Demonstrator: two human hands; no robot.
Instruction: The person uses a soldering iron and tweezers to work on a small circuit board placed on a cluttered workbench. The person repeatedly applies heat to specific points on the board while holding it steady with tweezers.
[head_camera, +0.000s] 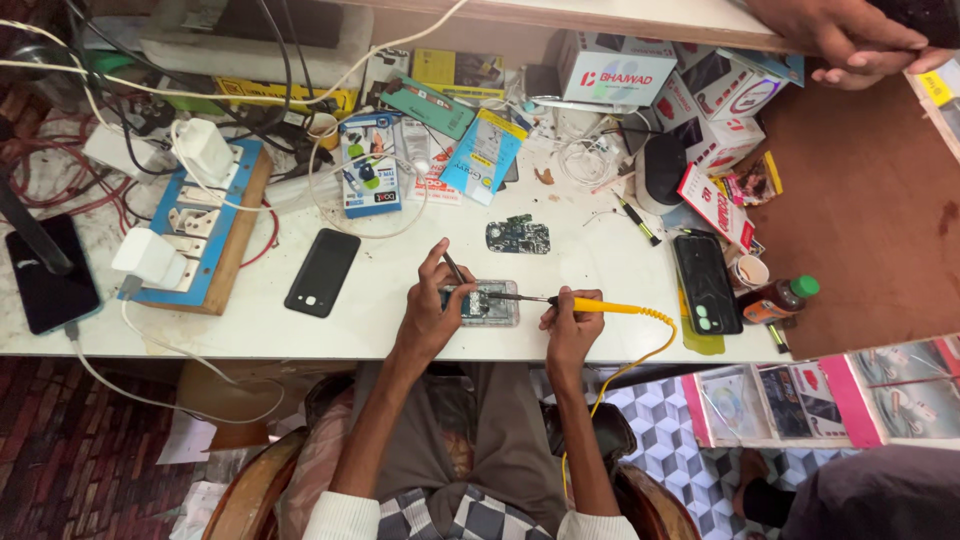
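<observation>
An opened phone (493, 303) with its board exposed lies near the front edge of the white table (400, 320). My left hand (432, 300) rests on its left side and holds thin tweezers (454, 267) over the board. My right hand (572, 318) grips a yellow-handled soldering iron (598, 304), its dark tip reaching left onto the phone. The iron's yellow coiled cord (655, 340) drops off the table edge. A loose dark circuit board (518, 237) lies just behind the phone.
A black phone (322, 272) lies to the left, another dark phone (707, 283) to the right beside a small brown bottle (780, 298). A blue socket board with white chargers (200, 225) is at left. Boxes and packets crowd the back. Another person's hand (850, 40) rests at top right.
</observation>
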